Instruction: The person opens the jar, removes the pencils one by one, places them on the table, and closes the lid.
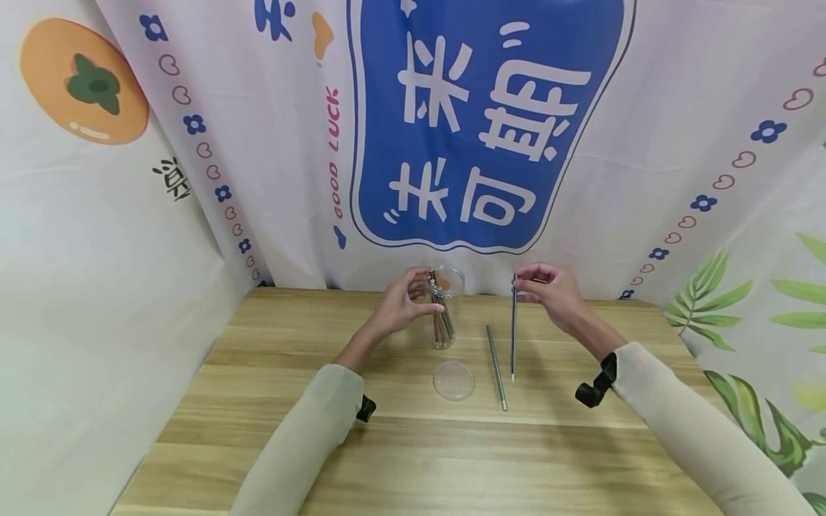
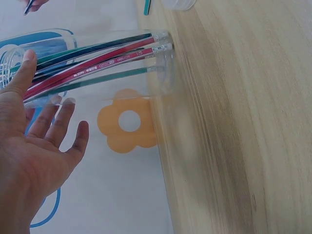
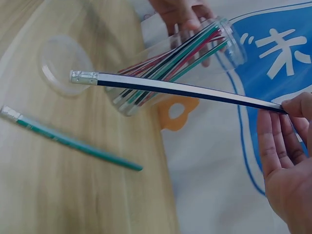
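My left hand (image 1: 401, 304) grips the upper part of a clear plastic jar (image 1: 458, 308), thumb on one side and fingers on the other. Inside the jar stand several pencils (image 2: 97, 67), red, green and dark, their eraser ends at the bottom. To the right, my right hand (image 1: 553, 290) pinches a dark blue and white pencil (image 3: 187, 92) by its top end between thumb and fingertips. This pencil hangs upright, eraser end down, beside the jar. Between it and the jar, a green pencil (image 1: 496, 367) lies on the table.
In front of the jar, a round clear lid (image 1: 454, 380) lies flat on the wooden table (image 1: 400, 451). A printed cloth (image 1: 310, 236) hangs right behind the table's back edge, with more printed cloth at both sides.
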The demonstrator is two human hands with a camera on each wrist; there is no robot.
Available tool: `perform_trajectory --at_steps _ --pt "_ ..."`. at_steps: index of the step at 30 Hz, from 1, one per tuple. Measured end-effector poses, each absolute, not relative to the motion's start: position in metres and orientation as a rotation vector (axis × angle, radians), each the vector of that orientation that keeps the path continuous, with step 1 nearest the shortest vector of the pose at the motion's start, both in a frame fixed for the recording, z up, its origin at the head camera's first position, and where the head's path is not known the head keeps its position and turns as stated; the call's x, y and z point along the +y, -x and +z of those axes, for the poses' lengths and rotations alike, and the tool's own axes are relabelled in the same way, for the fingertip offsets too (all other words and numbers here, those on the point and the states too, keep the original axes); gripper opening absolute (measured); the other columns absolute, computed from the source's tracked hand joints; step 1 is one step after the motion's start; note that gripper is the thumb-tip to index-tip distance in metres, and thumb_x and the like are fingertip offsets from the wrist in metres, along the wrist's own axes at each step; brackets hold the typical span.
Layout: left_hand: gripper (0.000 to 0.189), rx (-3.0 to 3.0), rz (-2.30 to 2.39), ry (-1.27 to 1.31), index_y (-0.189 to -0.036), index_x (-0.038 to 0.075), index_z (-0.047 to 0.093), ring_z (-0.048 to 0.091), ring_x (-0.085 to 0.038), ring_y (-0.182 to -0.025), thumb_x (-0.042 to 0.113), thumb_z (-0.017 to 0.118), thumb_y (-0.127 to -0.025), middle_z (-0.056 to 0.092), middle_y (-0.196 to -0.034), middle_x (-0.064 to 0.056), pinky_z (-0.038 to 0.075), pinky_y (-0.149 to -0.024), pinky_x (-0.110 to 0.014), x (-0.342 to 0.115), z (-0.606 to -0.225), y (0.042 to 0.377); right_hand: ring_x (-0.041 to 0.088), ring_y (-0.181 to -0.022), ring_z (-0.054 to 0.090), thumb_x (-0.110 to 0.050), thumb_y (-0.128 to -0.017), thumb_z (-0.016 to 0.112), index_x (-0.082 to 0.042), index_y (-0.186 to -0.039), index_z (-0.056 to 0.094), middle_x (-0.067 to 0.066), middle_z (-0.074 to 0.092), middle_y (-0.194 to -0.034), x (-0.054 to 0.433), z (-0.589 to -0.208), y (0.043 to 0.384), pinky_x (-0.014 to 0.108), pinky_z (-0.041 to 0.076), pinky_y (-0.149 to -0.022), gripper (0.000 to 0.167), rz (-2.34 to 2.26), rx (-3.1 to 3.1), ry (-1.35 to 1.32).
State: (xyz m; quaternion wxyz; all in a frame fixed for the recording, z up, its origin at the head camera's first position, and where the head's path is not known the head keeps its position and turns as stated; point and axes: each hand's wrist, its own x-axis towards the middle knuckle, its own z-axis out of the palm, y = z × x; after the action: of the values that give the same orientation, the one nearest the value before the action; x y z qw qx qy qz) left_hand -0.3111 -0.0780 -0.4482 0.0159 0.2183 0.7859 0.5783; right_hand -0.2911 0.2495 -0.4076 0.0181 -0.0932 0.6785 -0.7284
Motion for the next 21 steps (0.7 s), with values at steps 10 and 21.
perform_trajectory --at_steps 10,21 --pt "0.078 2.43 1.817 -0.682 -0.152 0.005 0.049 0.061 -0.039 -0.134 0.009 0.09 -0.085 0.064 -0.142 -0.018 0.049 -0.115 -0.055 -0.078 -0.449 0.311 0.016 -0.087 0.074 0.008 -0.096 0.07 0.017 -0.116 0.064 0.008 0.073 -0.098 0.255 -0.435 0.286 0.038 0.066 -0.083 0.022 -2.146 2.224 0.266" --pt "0.079 2.432 1.804 -0.67 -0.152 0.007 0.05 0.062 -0.036 -0.134 0.011 0.091 -0.085 0.064 -0.142 -0.015 0.049 -0.115 -0.052 -0.078 -0.449 0.313 0.017 -0.089 0.074 0.007 -0.097 0.07 0.016 -0.118 0.064 0.015 0.072 -0.104 0.257 -0.456 0.281 0.04 0.066 -0.085 0.023 -2.096 2.224 0.25"
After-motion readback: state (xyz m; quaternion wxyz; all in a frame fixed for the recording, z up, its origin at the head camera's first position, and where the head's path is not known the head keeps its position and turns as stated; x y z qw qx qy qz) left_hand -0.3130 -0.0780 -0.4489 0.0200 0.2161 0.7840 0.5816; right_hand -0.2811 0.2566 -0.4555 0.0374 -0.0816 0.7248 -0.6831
